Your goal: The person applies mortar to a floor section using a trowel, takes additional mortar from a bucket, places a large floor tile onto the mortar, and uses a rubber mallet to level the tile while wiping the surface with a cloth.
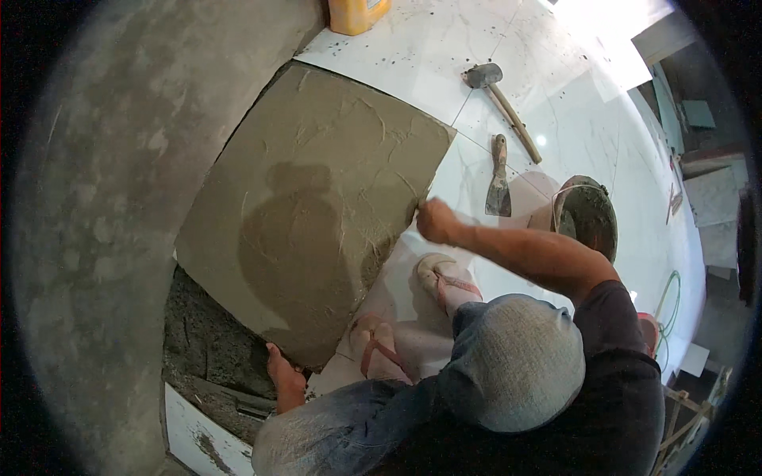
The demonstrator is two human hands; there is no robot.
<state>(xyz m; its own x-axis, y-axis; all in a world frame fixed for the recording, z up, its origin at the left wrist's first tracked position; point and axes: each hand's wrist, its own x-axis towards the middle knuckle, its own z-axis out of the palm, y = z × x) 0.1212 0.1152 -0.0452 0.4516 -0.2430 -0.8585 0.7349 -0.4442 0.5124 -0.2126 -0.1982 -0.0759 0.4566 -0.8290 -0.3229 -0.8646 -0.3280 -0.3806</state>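
Note:
A large square tile (pixel 317 159) coated with smooth wet grey mortar takes up the middle of the view; my shadow falls across it. My left hand (pixel 286 382) grips its near edge, close to the near corner, with part of the fingers hidden under the rim. At its right edge, my right hand (pixel 436 221) is closed round the border. Below the tile's near left side shows a dark bed of rough mortar (pixel 206 337). Whether the tile is raised off that bed on all sides, I cannot tell.
White marbled floor tiles (pixel 413 55) carry a rubber mallet (pixel 508 111), a putty knife (pixel 498 178) and a bucket (pixel 585 214) with mortar inside. An orange-yellow container (pixel 355 16) stands at the far end. A bare concrete wall (pixel 119 198) runs along the left. My sandalled feet (pixel 444 282) are beside the tile.

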